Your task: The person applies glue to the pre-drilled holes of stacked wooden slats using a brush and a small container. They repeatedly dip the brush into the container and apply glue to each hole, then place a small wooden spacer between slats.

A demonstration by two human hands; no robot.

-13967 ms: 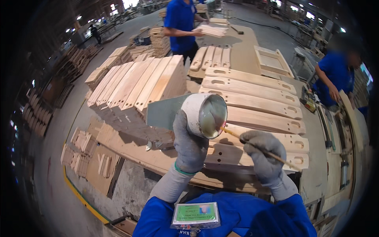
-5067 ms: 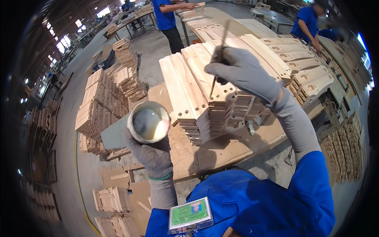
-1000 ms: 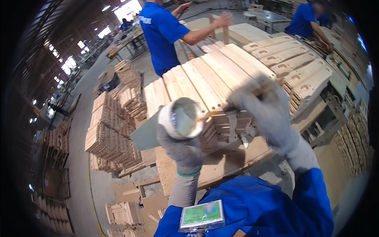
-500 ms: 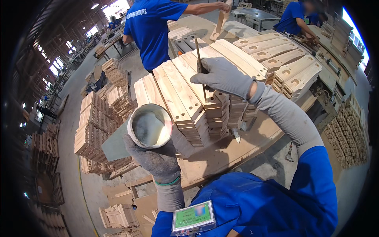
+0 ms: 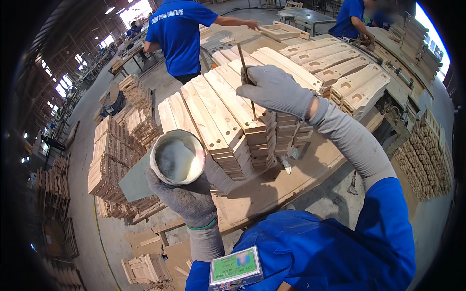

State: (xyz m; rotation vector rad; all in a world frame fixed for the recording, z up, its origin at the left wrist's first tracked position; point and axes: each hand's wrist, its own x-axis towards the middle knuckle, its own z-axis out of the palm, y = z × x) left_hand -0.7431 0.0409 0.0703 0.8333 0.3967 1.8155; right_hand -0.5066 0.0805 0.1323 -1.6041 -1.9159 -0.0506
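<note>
My left hand [image 5: 187, 199], in a grey glove, is closed round a round can [image 5: 154, 162] of milky white liquid, probably glue. A flat grey-green sheet [image 5: 136, 179] sticks out to the left behind the can. In my gloved right hand [image 5: 276, 89] a thin stick [image 5: 242, 58] is pinched nearly upright. Its lower tip meets the near end of a wooden board, close to the drilled holes. The stacked boards [image 5: 208, 114] stand side by side on the table, with pairs of dark holes at their near ends.
The brown worktable [image 5: 262, 199] carries the stacks. Slotted wooden parts [image 5: 335, 63] lie in rows at the right. Beyond the table stands a co-worker in a blue shirt [image 5: 177, 36], arm stretched toward a wooden frame [image 5: 284, 31]. Piled wood pieces [image 5: 104, 165] stand on the floor at left.
The view has shifted slightly. My right hand stays at the board ends with the stick, and the can stays in my left. The co-worker's wooden frame has gone from upright to lying flat.
</note>
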